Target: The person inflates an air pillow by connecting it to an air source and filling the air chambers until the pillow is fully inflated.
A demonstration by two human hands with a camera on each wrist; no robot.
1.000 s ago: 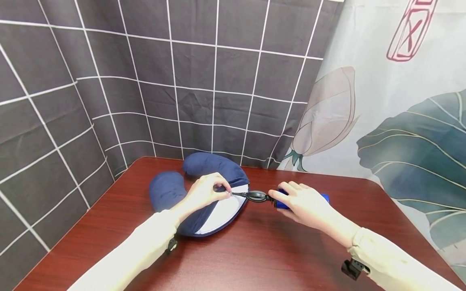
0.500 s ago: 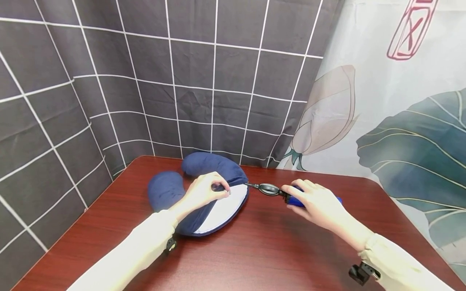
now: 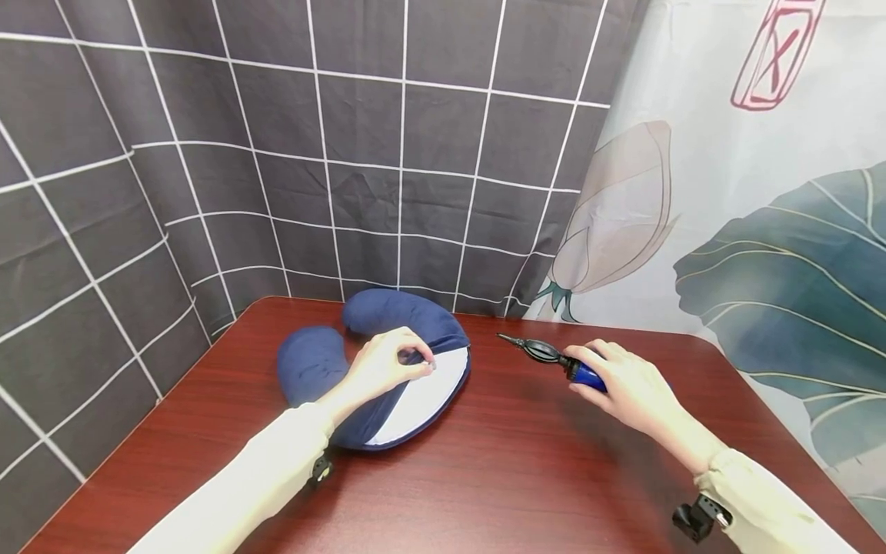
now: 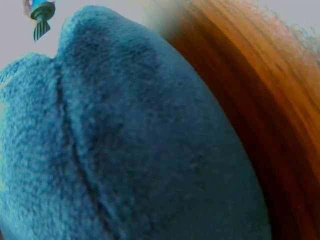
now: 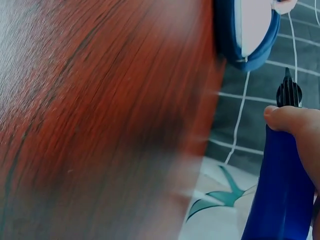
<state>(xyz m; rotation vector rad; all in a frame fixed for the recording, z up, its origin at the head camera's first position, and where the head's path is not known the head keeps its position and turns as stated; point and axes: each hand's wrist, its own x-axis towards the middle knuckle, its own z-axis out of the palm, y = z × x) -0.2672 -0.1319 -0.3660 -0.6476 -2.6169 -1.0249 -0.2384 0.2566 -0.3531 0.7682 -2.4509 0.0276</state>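
A navy U-shaped neck pillow [image 3: 398, 312] lies on the table, its cover folded back from a white panel [image 3: 429, 392]. Over this panel my left hand [image 3: 388, 365] pinches a small clear piece between thumb and forefinger; the left wrist view shows mostly plush pillow cover [image 4: 150, 125], with those fingers out of frame. My right hand [image 3: 626, 385] grips the blue body of a pump-like tool [image 5: 282, 185], its thumb along the side. The tool's ribbed black nozzle [image 3: 541, 351] tapers to a tip that points left at the pillow, well apart from it.
The dark red wooden table [image 3: 526, 477] spreads in front of both arms. Behind it hangs a grey gridded curtain [image 3: 360, 192], and on the right a white cloth printed with a flower bud and leaves [image 3: 796, 292].
My right hand has drawn the blue tool to the right, so its tip has left my left fingertips and the pillow and now points slightly upward. My left hand has stayed nearly in place.
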